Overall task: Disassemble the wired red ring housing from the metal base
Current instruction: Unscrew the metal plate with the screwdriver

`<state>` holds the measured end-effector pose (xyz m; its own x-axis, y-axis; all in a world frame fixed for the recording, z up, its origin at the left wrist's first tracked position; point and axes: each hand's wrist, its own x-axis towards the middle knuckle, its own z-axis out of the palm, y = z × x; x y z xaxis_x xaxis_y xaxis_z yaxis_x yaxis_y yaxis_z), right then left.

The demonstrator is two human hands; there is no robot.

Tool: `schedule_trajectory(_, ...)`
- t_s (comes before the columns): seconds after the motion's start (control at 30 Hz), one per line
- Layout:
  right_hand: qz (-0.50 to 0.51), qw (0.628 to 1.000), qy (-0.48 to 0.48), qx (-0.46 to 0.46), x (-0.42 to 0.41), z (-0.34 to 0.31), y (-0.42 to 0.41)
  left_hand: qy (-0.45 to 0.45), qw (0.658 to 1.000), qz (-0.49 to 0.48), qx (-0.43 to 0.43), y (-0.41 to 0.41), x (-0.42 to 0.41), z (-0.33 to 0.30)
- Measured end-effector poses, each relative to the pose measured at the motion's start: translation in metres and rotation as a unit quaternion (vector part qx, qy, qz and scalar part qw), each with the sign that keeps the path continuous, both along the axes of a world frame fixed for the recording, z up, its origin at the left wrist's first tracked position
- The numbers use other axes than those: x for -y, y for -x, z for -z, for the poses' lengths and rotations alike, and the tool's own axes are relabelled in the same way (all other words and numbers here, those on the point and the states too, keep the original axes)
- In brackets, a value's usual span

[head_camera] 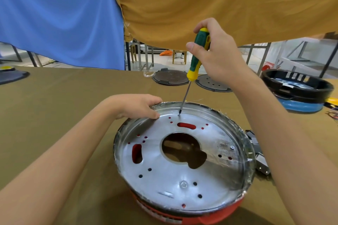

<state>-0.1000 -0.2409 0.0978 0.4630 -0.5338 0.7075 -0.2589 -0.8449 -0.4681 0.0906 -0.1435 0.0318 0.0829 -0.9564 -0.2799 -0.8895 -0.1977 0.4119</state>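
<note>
Resting on the brown-clothed table (54,107), a round metal base (184,153) is seen near centre, seated on the red ring housing (215,214). Its far rim is held by the left hand (135,106), fingers curled over it. A green-and-yellow screwdriver (196,55) is gripped by the right hand (217,53), tip set on a screw (178,115).

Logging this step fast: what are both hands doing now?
Left hand: grips the metal base rim.
Right hand: holds the screwdriver, tip on a screw.
</note>
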Motion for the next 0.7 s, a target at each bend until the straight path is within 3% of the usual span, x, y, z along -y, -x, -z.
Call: schedule_trajectory(0.7,-0.008,1.000,0.001,-0.001,0.0006,0.0022,-0.0008,-0.020,1.000,-0.013,0.013,-0.0017,0.0031,0.0024)
